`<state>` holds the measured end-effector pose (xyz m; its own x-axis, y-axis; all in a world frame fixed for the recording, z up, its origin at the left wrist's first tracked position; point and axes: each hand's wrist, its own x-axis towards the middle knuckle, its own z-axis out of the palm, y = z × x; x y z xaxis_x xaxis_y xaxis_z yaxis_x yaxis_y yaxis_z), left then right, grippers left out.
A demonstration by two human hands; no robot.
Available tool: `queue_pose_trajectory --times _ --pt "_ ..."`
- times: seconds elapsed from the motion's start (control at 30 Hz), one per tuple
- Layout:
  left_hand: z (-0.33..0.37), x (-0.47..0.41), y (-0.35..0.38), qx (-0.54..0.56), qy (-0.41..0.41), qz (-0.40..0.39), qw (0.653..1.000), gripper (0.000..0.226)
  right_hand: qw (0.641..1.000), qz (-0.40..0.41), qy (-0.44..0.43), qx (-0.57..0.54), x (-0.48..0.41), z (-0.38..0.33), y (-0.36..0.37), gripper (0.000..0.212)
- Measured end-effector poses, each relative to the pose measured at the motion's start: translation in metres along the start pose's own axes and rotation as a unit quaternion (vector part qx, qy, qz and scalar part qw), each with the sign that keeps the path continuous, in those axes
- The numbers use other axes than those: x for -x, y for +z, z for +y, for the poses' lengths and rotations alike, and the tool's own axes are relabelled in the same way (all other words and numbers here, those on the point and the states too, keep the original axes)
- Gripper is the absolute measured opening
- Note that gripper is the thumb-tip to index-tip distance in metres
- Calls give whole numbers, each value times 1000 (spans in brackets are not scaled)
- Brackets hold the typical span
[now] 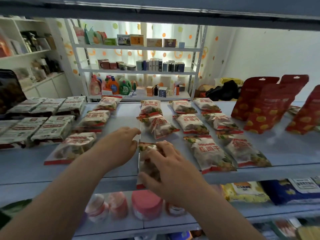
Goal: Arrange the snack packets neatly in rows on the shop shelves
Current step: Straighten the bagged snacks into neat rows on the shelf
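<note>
Several white snack packets with red lettering lie in rows on the pale blue shelf (285, 149). My right hand (166, 170) grips one such packet (147, 163) at the shelf's front edge, fingers on top and thumb at its near end. My left hand (121, 144) hovers just left of it with relaxed fingers, holding nothing. A tilted packet (159, 125) lies right behind the held one. Two packet columns (207, 153) sit to the right, another column (76, 146) to the left.
Flat white-and-dark packets (43, 125) fill the shelf's left end. Red pouches with orange fruit print (266, 104) stand at the right. Below, pink-lidded jars (147, 205) and yellow and blue bags (247, 191) fill the lower shelf. Another shelf edge (155, 13) hangs overhead.
</note>
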<state>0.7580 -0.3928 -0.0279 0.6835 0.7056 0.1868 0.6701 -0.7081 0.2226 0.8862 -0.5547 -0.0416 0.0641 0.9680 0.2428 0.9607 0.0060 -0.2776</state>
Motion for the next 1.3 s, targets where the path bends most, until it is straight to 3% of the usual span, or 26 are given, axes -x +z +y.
queue_pose_trajectory --times 0.13,0.23,0.33,0.73,0.9,1.3 --pt "16 -18 10 46 62 93 993 54 1000 21 -5 13 10 8 -5 49" --pt "22 -43 10 3 104 29 994 55 998 49 0 31 14 9 -8 42" --pt "16 -58 12 20 88 -10 996 45 999 33 15 19 16 10 -6 47" --pt "5 -50 34 251 62 57 964 35 997 54 50 11 13 14 -5 46" --pt "1 -52 42 195 73 75 975 18 996 69 53 11 12 13 -2 45" --pt "6 -42 38 163 71 96 979 22 997 58 52 22 8 12 0 49"
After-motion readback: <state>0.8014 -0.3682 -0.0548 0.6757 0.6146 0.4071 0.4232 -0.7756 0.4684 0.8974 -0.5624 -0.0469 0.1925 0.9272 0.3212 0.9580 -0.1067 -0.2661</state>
